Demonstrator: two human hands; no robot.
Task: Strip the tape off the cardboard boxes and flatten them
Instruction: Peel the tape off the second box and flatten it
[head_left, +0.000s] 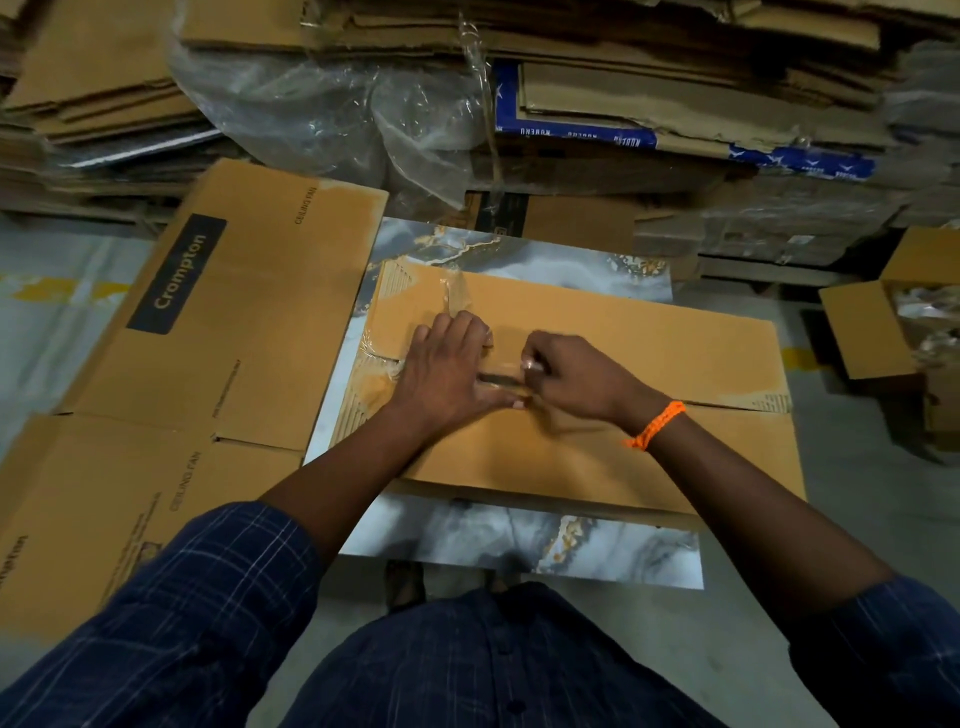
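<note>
Near the cardboard box's (649, 353) middle seam: left hand (447, 374) pressed flat, fingers straight, and right hand (571, 379), fingers curled, pinching clear tape (532, 366). Box lying flattened on a marbled board (519, 540). Left of the box, a flattened Crompton carton (249, 291). Beyond the box, stacked cardboard sheets (675, 98).

Tape (532, 366) blurred in right grip (576, 379)

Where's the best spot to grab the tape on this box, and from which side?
Pinch the tape at its lifted end on the middle seam, where the right hand has it, coming from the right. The left hand presses the box flat beside it, so pulling rightward likely peels it.
</note>
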